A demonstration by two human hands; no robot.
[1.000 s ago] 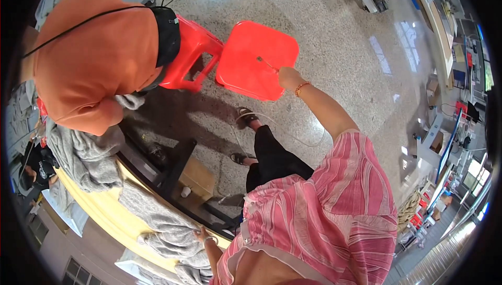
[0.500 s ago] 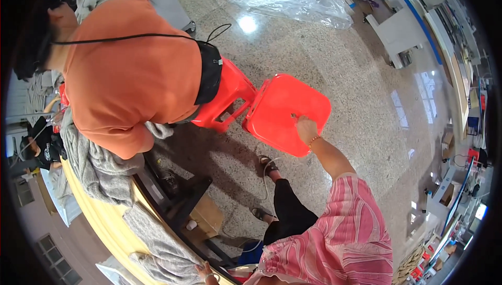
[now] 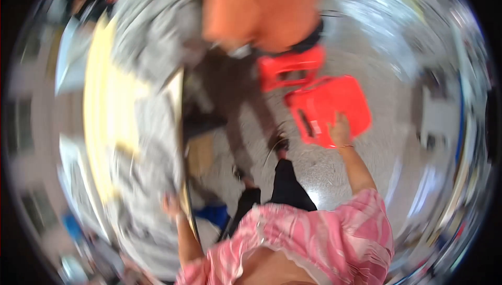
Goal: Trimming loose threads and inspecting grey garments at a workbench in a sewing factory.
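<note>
My right hand point(image 3: 341, 129) is on the seat of a red plastic stool point(image 3: 349, 95), its fingers bent at the middle of the seat, where a hole showed earlier. The stool is at the right, close to a second red stool point(image 3: 293, 67), on which a person in an orange top point(image 3: 261, 8) sits. My left hand point(image 3: 171, 205) is at the edge of the table, over or against grey knitted cloth point(image 3: 151, 144). Motion smears its fingers, so I cannot see whether they grip the cloth.
A long pale-yellow table point(image 3: 102, 123) runs along the left, with a heap of grey knits point(image 3: 157, 29) at its far part. Below its edge are a cardboard box point(image 3: 200, 155) and a blue item point(image 3: 213, 215). Clear plastic sheeting point(image 3: 376, 29) lies on the floor at the far right.
My view has swung left, blurring the picture. The stool under my right hand has turned, and one slotted side now shows. My left arm has come further into view along the table.
</note>
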